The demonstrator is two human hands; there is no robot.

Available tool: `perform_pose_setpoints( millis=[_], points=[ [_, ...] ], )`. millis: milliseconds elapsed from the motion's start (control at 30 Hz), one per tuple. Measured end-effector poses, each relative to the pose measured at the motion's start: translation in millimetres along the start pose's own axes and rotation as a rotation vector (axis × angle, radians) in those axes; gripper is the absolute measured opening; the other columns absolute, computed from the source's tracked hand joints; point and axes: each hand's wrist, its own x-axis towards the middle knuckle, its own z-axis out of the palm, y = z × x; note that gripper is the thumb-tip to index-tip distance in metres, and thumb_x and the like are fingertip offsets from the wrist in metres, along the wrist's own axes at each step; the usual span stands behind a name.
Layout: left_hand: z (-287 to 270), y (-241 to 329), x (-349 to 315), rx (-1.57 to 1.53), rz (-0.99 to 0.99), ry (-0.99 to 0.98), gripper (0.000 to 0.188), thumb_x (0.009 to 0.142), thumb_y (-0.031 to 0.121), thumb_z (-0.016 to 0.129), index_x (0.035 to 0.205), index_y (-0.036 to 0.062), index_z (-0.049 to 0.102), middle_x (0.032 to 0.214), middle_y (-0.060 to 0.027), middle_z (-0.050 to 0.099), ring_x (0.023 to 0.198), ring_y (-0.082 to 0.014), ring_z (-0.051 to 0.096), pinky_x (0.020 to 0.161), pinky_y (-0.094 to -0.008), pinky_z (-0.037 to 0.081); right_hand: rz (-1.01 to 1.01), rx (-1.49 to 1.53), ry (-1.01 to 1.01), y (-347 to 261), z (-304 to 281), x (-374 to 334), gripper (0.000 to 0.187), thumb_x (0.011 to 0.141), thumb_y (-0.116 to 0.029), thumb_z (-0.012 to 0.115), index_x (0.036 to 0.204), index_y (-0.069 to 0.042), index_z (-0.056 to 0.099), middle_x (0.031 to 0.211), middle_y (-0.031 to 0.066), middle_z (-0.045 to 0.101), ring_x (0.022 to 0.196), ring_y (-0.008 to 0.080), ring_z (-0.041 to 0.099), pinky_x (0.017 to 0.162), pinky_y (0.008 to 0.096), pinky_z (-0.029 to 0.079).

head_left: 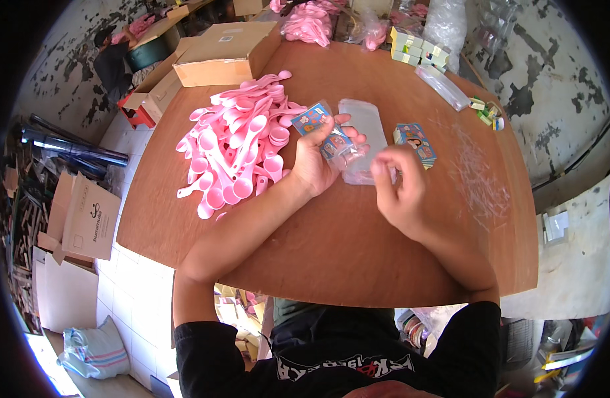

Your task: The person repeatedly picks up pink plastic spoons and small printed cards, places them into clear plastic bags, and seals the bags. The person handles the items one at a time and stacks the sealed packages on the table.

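Note:
My left hand [313, 159] is closed round a blue printed card in a clear plastic bag [310, 119], thumb on top, fingers behind it. To its right, my right hand [406, 192] hovers with bent fingers and thumb drawn in; whatever it may pinch is too small to make out. Between and beyond the hands lies a stack of clear plastic bags [363, 121]. A pile of similar printed cards [421, 147] sits just past my right hand. Left of my left hand, pink plastic scoops [235, 136] are heaped on the table.
Thin clear strips [480, 186] litter the right side of the brown table [305, 252]. A cardboard box [228, 53] stands at the far left; small boxes [411, 48] and a clear packet [443, 87] are far right. A person [112, 63] sits beyond, at upper left.

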Motion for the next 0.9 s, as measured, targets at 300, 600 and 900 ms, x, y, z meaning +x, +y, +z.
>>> perform_pose_setpoints(
  millis=[300,600,900],
  points=[
    [-1,24,14,0.188,-0.024,0.157,0.037,0.098,0.033,0.049,0.119,0.0026,0.051,0.098,-0.0134,0.065,0.097,-0.03,0.064,0.09,-0.0475,0.051,-0.265,-0.072,-0.573,-38,59,-18,0.025,0.081,-0.02,0.07,0.1,-0.005,0.064,0.098,0.0085,0.06,0.091,0.0245,0.059,0.072,0.0354,0.052],
    [17,65,13,0.208,0.062,-0.098,0.042,0.097,0.031,0.05,0.124,-0.0003,0.047,0.109,-0.0191,0.063,0.101,-0.0336,0.064,0.094,-0.0487,0.05,-0.269,-0.102,-0.743,-32,86,-20,0.024,0.081,-0.018,0.069,0.102,-0.007,0.067,0.107,0.0102,0.057,0.095,0.0269,0.059,0.074,0.0368,0.053],
    [29,46,11,0.274,0.086,0.021,0.038,0.096,0.03,0.052,0.12,0.0001,0.05,0.11,-0.0217,0.063,0.101,-0.0339,0.064,0.092,-0.0493,0.051,-0.146,-0.246,-0.75,-11,63,-24,0.014,0.077,-0.012,0.071,0.085,-0.002,0.064,0.094,0.0119,0.06,0.085,0.0279,0.061,0.069,0.0396,0.052]
  ],
)
